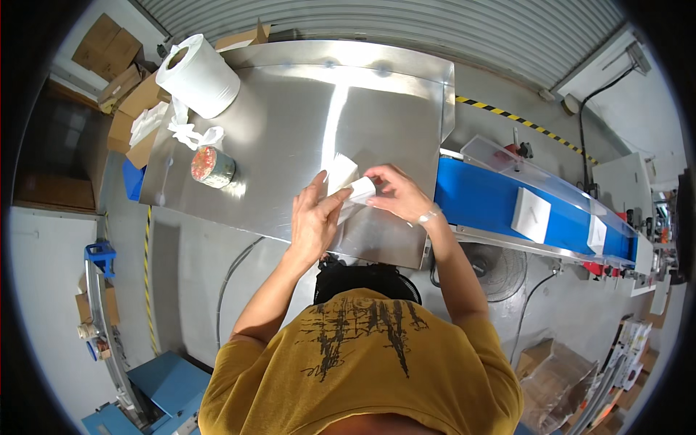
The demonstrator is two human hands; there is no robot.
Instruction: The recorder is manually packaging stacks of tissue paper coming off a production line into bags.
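Near the front edge of the steel table, a small white box-like piece [360,191] with a flap is between my two hands; whether it is card or paper I cannot tell. My left hand [317,217] grips its left side, thumb lying along it. From the right, the bent fingers of my right hand [399,194] pinch its other end. A second white panel [341,171] stands up just behind, and I cannot tell whether it is part of the same piece.
At the far left of the steel table [290,116] stand a big white roll [198,76], crumpled white strips [190,135] and a patterned round tin [213,167]. A blue conveyor belt [478,192] adjoins on the right, carrying flat white packs [531,215] beneath a clear guard [507,163].
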